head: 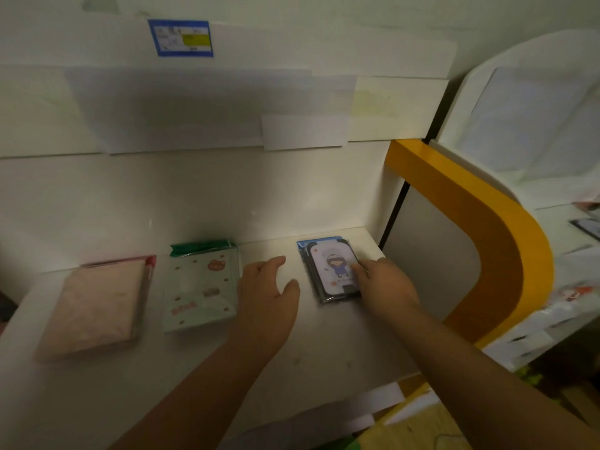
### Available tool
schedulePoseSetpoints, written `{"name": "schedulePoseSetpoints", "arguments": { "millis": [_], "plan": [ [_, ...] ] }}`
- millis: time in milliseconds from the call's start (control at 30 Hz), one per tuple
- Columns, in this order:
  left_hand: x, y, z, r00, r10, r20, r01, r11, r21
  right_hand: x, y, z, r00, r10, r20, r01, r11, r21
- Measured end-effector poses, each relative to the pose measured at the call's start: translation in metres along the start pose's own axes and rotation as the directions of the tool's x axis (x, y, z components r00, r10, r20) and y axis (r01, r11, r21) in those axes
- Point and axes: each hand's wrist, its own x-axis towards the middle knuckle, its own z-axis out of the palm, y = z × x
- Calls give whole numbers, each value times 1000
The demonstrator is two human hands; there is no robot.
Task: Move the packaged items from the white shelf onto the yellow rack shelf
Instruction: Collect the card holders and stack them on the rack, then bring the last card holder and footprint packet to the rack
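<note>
Right hand [384, 285] at card pack [332, 271] edge

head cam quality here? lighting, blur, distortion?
Head view: dim, greenish cast; a broad soft shadow on the back wall; wide-angle bowing curves the yellow rack edge; pink package soft, right hand slightly motion-blurred on the blue card pack.

The right edge of the blue packet [331, 271] is covered by the right hand [384, 284], so the grip there cannot be judged. The print on the blue label [180, 38] is too blurred to be read. The yellow rack [487, 241] is cut off at the right, and its contents are smeared.
</note>
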Motion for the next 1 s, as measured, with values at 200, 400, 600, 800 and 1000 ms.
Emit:
{"name": "schedulePoseSetpoints", "arguments": {
  "millis": [200,400,600,800,1000],
  "plan": [
    [-7,7,-1,1000,16,5,-15,1000,-21,-1,-1,-5,998,-35,48,39,996,-80],
    [-16,32,-2,998,67,-17,-67,998,-14,-29,-6,-29,963,-127,-237,146,987,63],
    [-40,85,9,975,222,-9,-221,973,69,-84,15,-86,864,-335,-376,403,907,118],
    [-87,157,45,934,356,16,-356,928,107,-134,94,-146,799,-328,-504,449,883,137],
    [-144,226,108,854,519,41,-509,816,275,-166,206,-187,832,-254,-493,330,941,72]
  ]
}}
